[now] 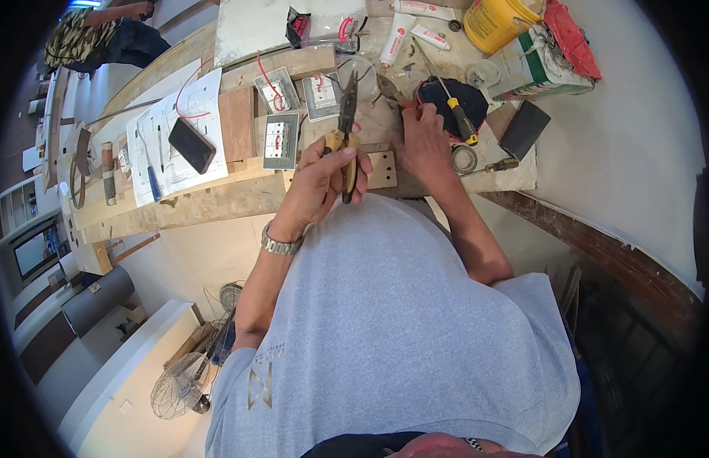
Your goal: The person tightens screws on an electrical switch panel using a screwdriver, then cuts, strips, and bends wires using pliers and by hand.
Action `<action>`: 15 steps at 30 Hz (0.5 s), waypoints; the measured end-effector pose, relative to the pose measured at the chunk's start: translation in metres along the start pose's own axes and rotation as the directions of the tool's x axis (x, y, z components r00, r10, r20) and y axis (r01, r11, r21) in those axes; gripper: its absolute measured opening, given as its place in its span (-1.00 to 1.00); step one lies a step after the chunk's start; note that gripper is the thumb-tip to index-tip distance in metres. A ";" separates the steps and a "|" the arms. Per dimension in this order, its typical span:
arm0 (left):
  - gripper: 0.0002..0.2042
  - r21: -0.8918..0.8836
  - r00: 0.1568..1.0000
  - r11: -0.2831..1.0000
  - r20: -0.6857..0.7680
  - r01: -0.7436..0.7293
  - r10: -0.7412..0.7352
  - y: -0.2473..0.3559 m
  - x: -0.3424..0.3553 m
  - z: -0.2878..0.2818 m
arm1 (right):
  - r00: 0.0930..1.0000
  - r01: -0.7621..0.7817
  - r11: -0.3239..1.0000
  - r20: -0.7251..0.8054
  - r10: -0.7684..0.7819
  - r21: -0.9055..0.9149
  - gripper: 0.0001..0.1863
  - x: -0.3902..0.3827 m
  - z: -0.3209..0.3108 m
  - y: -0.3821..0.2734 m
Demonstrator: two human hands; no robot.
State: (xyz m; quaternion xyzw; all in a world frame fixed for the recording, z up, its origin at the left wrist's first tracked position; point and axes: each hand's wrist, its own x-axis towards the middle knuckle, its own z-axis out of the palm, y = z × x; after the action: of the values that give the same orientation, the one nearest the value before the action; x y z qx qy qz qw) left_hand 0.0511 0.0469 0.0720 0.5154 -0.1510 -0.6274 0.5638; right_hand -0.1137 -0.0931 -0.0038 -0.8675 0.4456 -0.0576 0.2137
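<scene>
My left hand (324, 183), with a metal watch on its wrist, is closed around long-nose pliers (347, 114) with yellow and black handles. Their jaws point away from me, over the workbench. To the right, my right hand (427, 145) is closed over a red-handled tool (408, 111), lying low at the bench; its kind is mostly hidden by the fingers. Left of the pliers are a grey-framed switch plate (280, 142) and two more switch plates (321, 95), (278, 88) with short red wires. A drilled wooden block (382, 169) sits just in front of my hands.
A yellow-black screwdriver (461, 120) rests on a dark pouch (438, 99). Beyond stand a yellow bucket (495, 27) and a green-white box (534, 69). A tape roll (464, 159) lies right. At left, a phone (192, 145) lies on paper drawings (144, 130). Another person (102, 38) is far left.
</scene>
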 end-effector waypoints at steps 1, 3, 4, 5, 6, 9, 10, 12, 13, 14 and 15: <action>-0.73 -0.147 0.997 0.988 0.064 0.050 -0.041 0.002 -0.002 0.001 | 1.000 0.017 0.997 0.002 -0.017 -0.081 -0.49 0.000 -0.009 -0.006; -0.71 -0.243 0.986 0.965 0.152 0.102 -0.066 0.004 -0.004 -0.006 | 0.976 0.193 0.969 -0.129 -0.174 0.154 -0.51 0.011 -0.018 -0.006; -0.68 -0.333 0.966 0.929 0.247 0.163 -0.081 0.006 -0.004 -0.009 | 0.914 0.377 0.858 -0.288 -0.285 0.348 -0.53 0.019 -0.021 -0.004; -0.68 -0.331 0.965 0.929 0.250 0.165 -0.082 0.003 -0.005 -0.016 | 0.914 0.375 0.860 -0.290 -0.282 0.347 -0.53 0.024 -0.022 -0.003; -0.66 -0.505 0.925 0.816 0.369 0.281 -0.091 -0.005 -0.004 -0.025 | 0.874 0.481 0.737 -0.327 -0.360 0.475 -0.56 0.031 -0.021 -0.004; -0.42 -0.691 0.858 0.597 0.514 0.409 0.008 -0.012 -0.002 -0.031 | 0.818 0.573 0.530 -0.397 -0.416 0.626 -0.65 0.037 -0.019 -0.017; -0.54 -0.707 0.827 0.542 0.561 0.454 0.041 -0.013 -0.003 -0.034 | 0.816 0.574 0.472 -0.415 -0.403 0.669 -0.71 0.037 -0.018 -0.020; -0.65 -0.719 0.794 0.487 0.602 0.496 0.080 -0.013 -0.005 -0.036 | 0.818 0.572 0.508 -0.404 -0.409 0.643 -0.74 0.042 -0.015 -0.017; -0.67 -0.660 0.816 0.601 0.577 0.452 0.021 -0.011 -0.007 -0.035 | 0.823 0.567 0.546 -0.392 -0.412 0.616 -0.78 0.044 -0.015 -0.017; -0.69 -0.583 0.839 0.704 0.543 0.406 -0.034 -0.008 -0.010 -0.034 | 0.822 0.568 0.546 -0.391 -0.414 0.616 -0.78 0.043 -0.015 -0.019; -0.69 -0.584 0.839 0.703 0.543 0.405 -0.033 -0.004 -0.012 -0.029 | 0.839 0.544 0.602 -0.394 -0.376 0.584 -0.81 0.041 -0.015 -0.022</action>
State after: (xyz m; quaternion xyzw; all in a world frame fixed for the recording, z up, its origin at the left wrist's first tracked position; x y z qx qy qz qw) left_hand 0.0705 0.0694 0.0626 0.1097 0.0149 -0.8127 0.5721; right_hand -0.0776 -0.1192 0.0153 -0.8012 0.1744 -0.3687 0.4379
